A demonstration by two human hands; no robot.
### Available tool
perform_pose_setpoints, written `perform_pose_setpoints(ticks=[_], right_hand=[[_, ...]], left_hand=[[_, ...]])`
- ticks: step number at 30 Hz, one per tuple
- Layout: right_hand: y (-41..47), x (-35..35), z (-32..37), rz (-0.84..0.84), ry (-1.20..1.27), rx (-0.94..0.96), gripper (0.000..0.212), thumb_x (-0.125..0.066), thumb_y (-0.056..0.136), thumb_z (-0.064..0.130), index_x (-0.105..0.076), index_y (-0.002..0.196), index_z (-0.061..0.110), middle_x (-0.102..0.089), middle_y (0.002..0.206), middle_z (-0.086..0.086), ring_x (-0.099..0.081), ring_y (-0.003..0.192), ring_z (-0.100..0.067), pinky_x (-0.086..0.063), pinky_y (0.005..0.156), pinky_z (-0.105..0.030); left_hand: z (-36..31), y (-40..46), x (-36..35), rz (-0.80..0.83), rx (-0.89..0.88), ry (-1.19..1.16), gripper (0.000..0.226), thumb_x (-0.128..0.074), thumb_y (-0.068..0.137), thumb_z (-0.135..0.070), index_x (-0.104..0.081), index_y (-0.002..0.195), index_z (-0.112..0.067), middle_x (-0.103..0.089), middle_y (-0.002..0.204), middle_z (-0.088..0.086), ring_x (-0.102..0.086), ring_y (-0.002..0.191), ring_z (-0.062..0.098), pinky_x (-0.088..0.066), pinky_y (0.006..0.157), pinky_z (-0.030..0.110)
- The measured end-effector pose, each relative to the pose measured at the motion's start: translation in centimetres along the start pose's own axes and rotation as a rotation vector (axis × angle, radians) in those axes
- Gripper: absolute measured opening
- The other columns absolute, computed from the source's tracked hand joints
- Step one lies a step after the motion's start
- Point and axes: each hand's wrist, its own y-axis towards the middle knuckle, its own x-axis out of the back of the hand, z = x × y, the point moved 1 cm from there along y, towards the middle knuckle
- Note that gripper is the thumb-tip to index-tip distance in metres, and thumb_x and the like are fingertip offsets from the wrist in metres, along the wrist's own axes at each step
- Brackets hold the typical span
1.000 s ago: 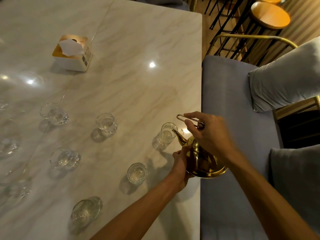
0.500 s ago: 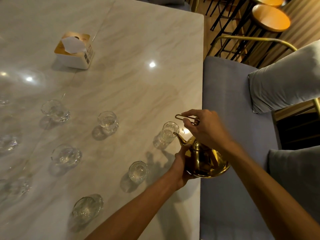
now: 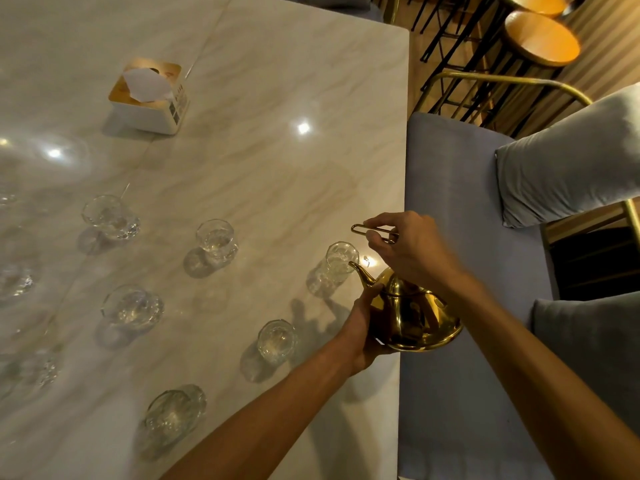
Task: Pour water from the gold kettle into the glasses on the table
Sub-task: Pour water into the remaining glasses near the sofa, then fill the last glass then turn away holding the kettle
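Right hand [image 3: 412,251] fingers pinch the gold kettle [image 3: 412,313] handle; left hand [image 3: 363,327] cups its body, spout over a glass [image 3: 334,268] on the marble desk [image 3: 277,150].

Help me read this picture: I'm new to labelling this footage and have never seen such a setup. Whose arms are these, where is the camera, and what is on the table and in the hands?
There is no machine here. A person wears a wide-angle camera on the head, looking forward and down, so the two arms reaching in from the bottom are that person's own.

The right hand pinches the thin wire handle of a gold kettle. The left hand holds the kettle's body from the side, steadying it. The kettle is tilted, with its spout at the rim of the nearest glass by the table's right edge.

On the marble table stand more clear glasses, for example one just left of the left hand and another farther out. A tissue box sits toward the far side. Beside the table is a grey cushioned seat.
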Motion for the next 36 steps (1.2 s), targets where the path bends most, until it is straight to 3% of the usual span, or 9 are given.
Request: perform_pose_setpoints(ticks=[6,12,16,20,23,27,32,36], right_hand=[[0.1,0.4,0.3,0.0,-0.021,0.003,0.029,-0.061,0.097,0.031,-0.072,0.122,0.02,-0.073,0.119,-0.001,-0.069,0.089,-0.016,-0.053,0.074,-0.023],[0.1,0.7,0.6,0.004,-0.033,-0.006,0.03,-0.061,0.097,0.03,-0.071,0.123,0.02,-0.074,0.116,-0.002,-0.063,0.074,-0.01,-0.05,0.064,-0.017],[0.3,0.7,0.7,0.002,-0.039,-0.002,0.028,-0.062,0.097,0.032,-0.071,0.121,0.022,-0.074,0.117,-0.002,-0.062,0.08,-0.01,-0.055,0.071,-0.024],[0.5,0.7,0.7,0.012,-0.052,-0.007,0.029,-0.063,0.096,0.033,-0.07,0.121,0.02,-0.073,0.115,-0.005,-0.06,0.077,-0.01,-0.047,0.061,-0.015],[0.6,0.8,1.0,0.006,-0.051,-0.016,0.03,-0.063,0.096,0.034,-0.069,0.12,0.018,-0.073,0.116,-0.006,-0.059,0.08,-0.01,-0.046,0.063,-0.018],[0.8,0.7,1.1,-0.013,-0.067,-0.052,0.03,-0.063,0.096,0.034,-0.07,0.115,0.012,-0.073,0.111,-0.009,-0.058,0.081,-0.011,-0.044,0.059,-0.017],[0.6,0.7,1.1,-0.022,-0.072,-0.069,0.033,-0.062,0.096,0.035,-0.071,0.112,0.007,-0.074,0.11,-0.01,-0.058,0.079,-0.012,-0.039,0.056,-0.012],[0.7,0.6,1.2,-0.024,-0.09,-0.066,0.034,-0.062,0.097,0.036,-0.071,0.113,0.007,-0.073,0.111,-0.009,-0.057,0.079,-0.012,-0.038,0.056,-0.011]], left_hand=[[0.0,-0.1,-0.1,0.005,-0.015,-0.019,0.059,-0.05,0.09,-0.063,-0.067,0.125,-0.018,-0.071,0.126,0.01,-0.06,0.124,0.032,-0.047,0.109,0.05],[-0.2,-0.4,-0.5,0.027,-0.014,-0.029,0.065,-0.052,0.089,-0.065,-0.065,0.131,-0.017,-0.069,0.129,0.01,-0.059,0.125,0.032,-0.049,0.106,0.049],[-0.4,-0.6,-0.6,0.024,-0.006,-0.042,0.06,-0.051,0.09,-0.063,-0.065,0.127,-0.019,-0.067,0.132,0.011,-0.058,0.125,0.033,-0.05,0.103,0.048],[-0.6,-0.9,-0.7,0.023,-0.005,-0.039,0.052,-0.05,0.091,-0.062,-0.069,0.116,-0.021,-0.069,0.126,0.01,-0.059,0.123,0.031,-0.048,0.107,0.05],[-0.9,-1.1,-0.8,0.022,-0.001,-0.036,0.05,-0.05,0.092,-0.062,-0.07,0.112,-0.021,-0.07,0.124,0.009,-0.061,0.12,0.03,-0.049,0.104,0.048],[-1.3,-1.5,-0.9,0.021,-0.008,-0.035,0.05,-0.049,0.093,-0.06,-0.068,0.116,-0.02,-0.071,0.122,0.009,-0.062,0.116,0.028,-0.052,0.096,0.044],[-1.4,-1.8,-0.9,0.014,-0.008,-0.018,0.06,-0.049,0.093,-0.061,-0.063,0.131,-0.017,-0.068,0.129,0.01,-0.061,0.12,0.03,-0.054,0.092,0.042],[-1.5,-1.8,-0.9,0.008,-0.005,-0.018,0.06,-0.048,0.094,-0.061,-0.063,0.131,-0.017,-0.068,0.13,0.01,-0.061,0.121,0.03,-0.054,0.094,0.043]])
